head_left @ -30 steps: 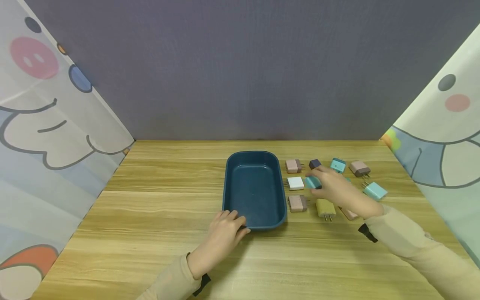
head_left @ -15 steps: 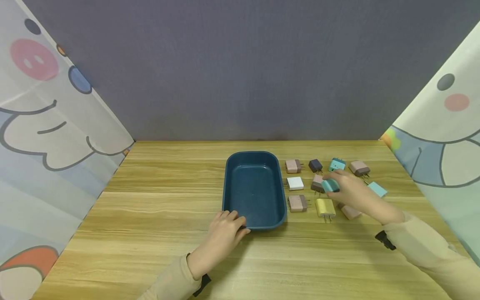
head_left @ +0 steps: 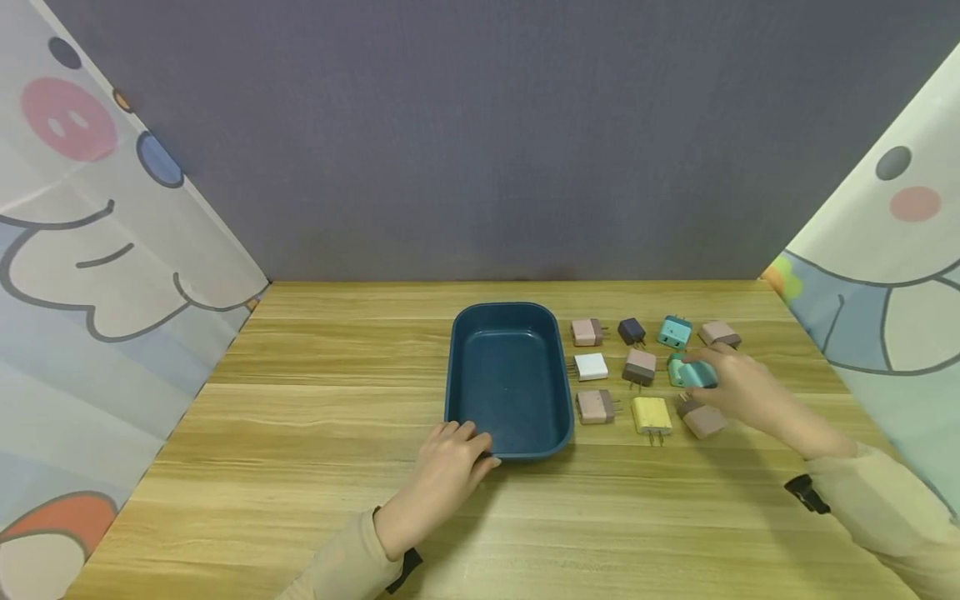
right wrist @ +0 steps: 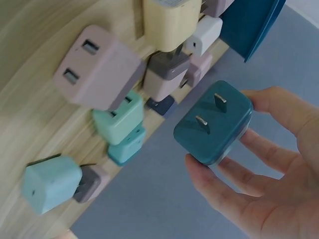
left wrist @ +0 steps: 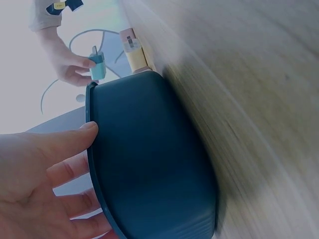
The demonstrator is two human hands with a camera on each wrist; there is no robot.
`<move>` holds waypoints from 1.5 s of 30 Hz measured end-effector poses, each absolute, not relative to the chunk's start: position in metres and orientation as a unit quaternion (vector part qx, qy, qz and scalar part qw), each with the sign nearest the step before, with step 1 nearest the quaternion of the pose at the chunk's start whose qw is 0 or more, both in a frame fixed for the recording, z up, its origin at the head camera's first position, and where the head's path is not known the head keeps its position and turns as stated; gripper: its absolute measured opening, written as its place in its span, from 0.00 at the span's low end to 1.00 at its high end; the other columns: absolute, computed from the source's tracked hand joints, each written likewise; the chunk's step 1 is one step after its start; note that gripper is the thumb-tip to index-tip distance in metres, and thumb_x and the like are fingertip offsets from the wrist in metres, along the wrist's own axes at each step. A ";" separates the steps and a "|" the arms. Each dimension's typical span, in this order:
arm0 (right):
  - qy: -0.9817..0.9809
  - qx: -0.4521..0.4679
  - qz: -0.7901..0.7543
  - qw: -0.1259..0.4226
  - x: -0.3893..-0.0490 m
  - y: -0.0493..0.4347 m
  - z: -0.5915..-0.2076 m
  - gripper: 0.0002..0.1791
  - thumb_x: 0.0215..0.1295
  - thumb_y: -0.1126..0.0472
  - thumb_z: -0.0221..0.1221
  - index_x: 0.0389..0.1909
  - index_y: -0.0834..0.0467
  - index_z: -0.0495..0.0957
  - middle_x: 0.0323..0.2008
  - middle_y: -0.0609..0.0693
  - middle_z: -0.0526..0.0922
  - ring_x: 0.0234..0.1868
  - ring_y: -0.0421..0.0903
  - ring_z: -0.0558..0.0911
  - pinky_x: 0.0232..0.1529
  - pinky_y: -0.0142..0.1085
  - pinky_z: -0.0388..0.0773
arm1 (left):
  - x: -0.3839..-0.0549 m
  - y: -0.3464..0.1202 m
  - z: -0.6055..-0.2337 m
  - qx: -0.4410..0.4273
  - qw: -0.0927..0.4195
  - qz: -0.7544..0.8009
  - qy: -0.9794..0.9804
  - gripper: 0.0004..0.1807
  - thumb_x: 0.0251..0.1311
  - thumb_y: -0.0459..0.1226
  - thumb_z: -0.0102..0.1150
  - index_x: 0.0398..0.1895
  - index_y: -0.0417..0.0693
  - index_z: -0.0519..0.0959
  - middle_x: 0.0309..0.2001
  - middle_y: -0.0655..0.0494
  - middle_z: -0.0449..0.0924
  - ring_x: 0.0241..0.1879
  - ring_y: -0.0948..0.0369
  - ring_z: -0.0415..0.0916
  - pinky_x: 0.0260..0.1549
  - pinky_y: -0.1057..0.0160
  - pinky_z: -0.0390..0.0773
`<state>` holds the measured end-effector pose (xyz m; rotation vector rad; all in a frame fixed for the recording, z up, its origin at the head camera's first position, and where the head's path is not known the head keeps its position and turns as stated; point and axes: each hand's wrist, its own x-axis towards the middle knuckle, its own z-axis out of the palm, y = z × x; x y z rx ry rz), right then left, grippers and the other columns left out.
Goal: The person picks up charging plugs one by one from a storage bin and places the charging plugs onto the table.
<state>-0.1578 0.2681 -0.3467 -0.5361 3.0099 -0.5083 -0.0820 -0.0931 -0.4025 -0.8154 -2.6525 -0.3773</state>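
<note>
My right hand [head_left: 738,385] pinches a teal plug-in charger [right wrist: 214,124] between thumb and fingertips, its two metal prongs bare in the right wrist view. It is held up over the right side of the group, overlapping a mint-green charger [head_left: 676,369] in the head view. With the thumb outside and the fingers over the edge, my left hand [head_left: 446,454] grips the near left rim of a dark blue plastic tub [head_left: 506,387]. Nothing lies inside the tub. A light blue charger [right wrist: 52,181], hidden behind my right hand in the head view, shows in the right wrist view.
Right of the tub several chargers stand in loose rows, among them a white one [head_left: 590,367], a yellow one [head_left: 651,414], a navy one [head_left: 632,331] and a pink-brown one [head_left: 640,367]. A grey panel [head_left: 510,167] rises behind the wooden table [head_left: 315,400].
My right hand has carried the teal charger rightward across the group, uncovering the navy and pink-brown chargers. My left hand and the tub have stayed put.
</note>
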 end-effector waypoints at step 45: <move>0.977 -0.120 -0.159 0.074 -0.148 0.329 -0.382 0.26 0.46 0.65 0.62 0.45 0.76 0.68 0.37 0.76 0.70 0.21 0.47 0.73 0.27 0.49 0.71 | -0.081 -0.093 -0.402 -0.282 0.149 -0.123 -0.940 0.08 0.49 0.44 0.61 0.21 0.53 0.75 0.20 0.62 0.66 0.22 0.64 0.61 0.28 0.66 0.63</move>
